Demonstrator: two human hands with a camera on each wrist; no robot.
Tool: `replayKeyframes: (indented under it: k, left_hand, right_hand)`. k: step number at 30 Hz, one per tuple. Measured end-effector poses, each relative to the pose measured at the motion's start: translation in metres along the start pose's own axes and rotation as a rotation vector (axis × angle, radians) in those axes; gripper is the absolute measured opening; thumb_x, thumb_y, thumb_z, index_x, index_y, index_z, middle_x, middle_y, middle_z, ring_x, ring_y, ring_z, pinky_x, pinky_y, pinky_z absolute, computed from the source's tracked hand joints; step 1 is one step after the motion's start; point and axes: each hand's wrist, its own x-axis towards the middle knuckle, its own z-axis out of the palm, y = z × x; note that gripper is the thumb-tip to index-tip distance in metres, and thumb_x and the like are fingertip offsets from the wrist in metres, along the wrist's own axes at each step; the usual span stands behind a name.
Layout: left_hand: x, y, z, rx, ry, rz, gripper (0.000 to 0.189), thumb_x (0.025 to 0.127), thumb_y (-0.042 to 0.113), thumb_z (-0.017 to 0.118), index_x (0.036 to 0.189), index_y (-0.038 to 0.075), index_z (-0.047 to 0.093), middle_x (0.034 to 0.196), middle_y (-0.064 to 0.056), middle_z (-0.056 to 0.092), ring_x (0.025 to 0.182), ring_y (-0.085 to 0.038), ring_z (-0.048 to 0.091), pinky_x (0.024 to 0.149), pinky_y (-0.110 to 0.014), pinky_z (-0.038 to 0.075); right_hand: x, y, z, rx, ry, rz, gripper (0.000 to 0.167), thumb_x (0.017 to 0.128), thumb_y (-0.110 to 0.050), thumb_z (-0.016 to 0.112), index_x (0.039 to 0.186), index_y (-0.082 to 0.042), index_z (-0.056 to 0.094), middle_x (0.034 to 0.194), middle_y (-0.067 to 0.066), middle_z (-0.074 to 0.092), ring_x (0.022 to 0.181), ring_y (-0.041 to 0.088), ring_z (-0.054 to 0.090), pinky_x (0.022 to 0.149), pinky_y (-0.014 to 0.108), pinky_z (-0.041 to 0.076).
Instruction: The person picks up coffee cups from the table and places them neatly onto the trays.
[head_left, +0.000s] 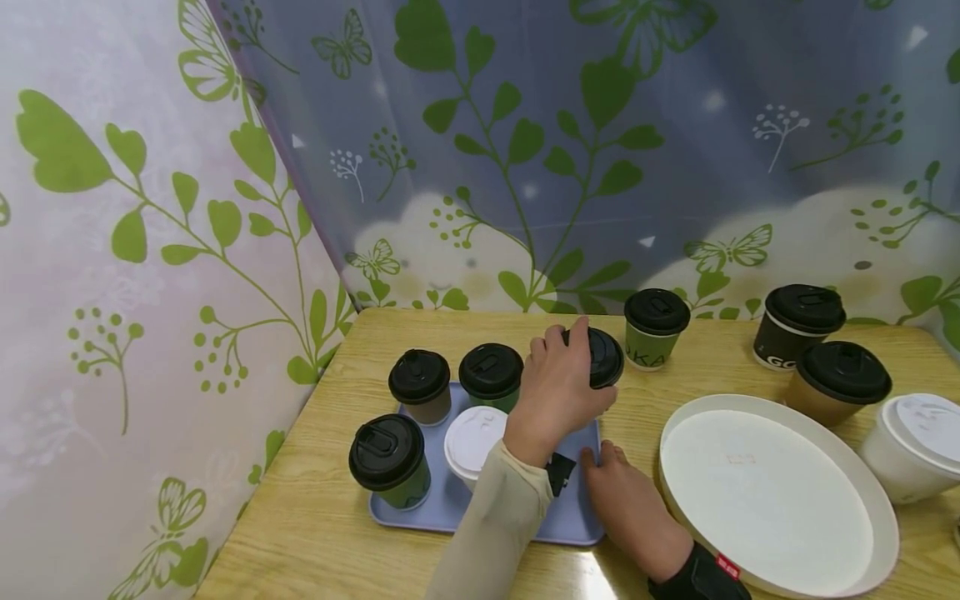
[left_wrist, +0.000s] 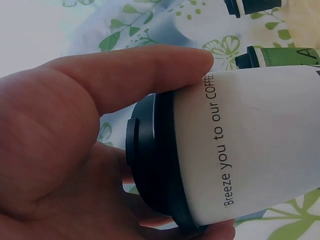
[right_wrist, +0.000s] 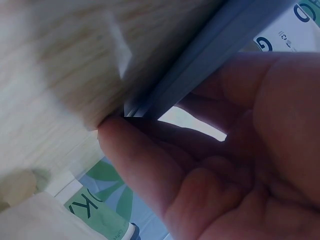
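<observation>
My left hand (head_left: 558,383) grips a white paper cup (left_wrist: 250,145) by its black lid (left_wrist: 157,160), thumb on one side and fingers on the other. In the head view that cup is mostly behind the hand, at the back right of a blue tray (head_left: 555,525); whether its base touches anything is hidden. My right hand (head_left: 626,500) holds the tray's right edge, its thumb and fingertips close together there. Also on the tray are a brown cup (head_left: 431,410), a green cup (head_left: 408,492), another black-lidded green cup (head_left: 491,371) and a white-lidded cup (head_left: 476,442).
A round white tray (head_left: 772,500) lies to the right. Around it stand a green cup (head_left: 651,346), a black cup (head_left: 776,342), a brown cup (head_left: 817,400) and a white cup (head_left: 900,458). A patterned curtain (head_left: 525,167) borders the table behind.
</observation>
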Motion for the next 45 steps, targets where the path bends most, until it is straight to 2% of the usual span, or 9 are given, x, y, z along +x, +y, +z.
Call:
replayKeyframes:
  k: [7,17,30,45]
  left_hand:
    - [0.002,-0.001,0.002,0.015,-0.009,-0.016,0.088,0.093,0.041,0.077,0.162,0.015,0.030,0.156,-0.020,0.040,0.138,-0.039,0.042,0.110,-0.047,0.042]
    - [0.007,-0.002,0.008,0.098,-0.033,-0.049,0.088,0.092,0.047,0.077,0.160,0.014,0.034,0.152,-0.018,0.044,0.135,-0.037,0.045,0.107,-0.044,0.045]
    - [0.013,-0.005,0.013,0.120,-0.015,-0.087,0.089,0.092,0.046,0.078,0.161,0.013,0.033,0.149,-0.019,0.045,0.133,-0.037,0.046,0.109,-0.044,0.042]
    - [0.018,-0.009,0.018,0.125,-0.031,-0.124,0.089,0.092,0.046,0.078,0.161,0.013,0.033,0.149,-0.019,0.046,0.132,-0.037,0.047,0.110,-0.045,0.041]
  right_hand:
    - [0.000,0.000,0.001,-0.008,0.007,-0.012,0.020,0.083,0.009,0.071,0.104,0.006,0.071,0.094,0.027,0.061,0.082,0.036,0.067,0.052,0.041,0.055]
    - [-0.001,0.001,0.002,0.006,0.018,-0.013,0.022,0.082,0.010,0.070,0.103,0.007,0.070,0.096,0.030,0.062,0.085,0.039,0.069,0.053,0.044,0.056]
    - [-0.001,0.000,0.001,0.026,0.006,-0.007,0.023,0.083,0.011,0.069,0.105,0.008,0.071,0.099,0.031,0.062,0.085,0.039,0.068,0.055,0.045,0.056]
    - [0.000,0.000,-0.001,0.033,-0.029,0.007,0.024,0.085,0.010,0.069,0.109,0.008,0.071,0.099,0.031,0.063,0.087,0.040,0.069,0.055,0.046,0.056]
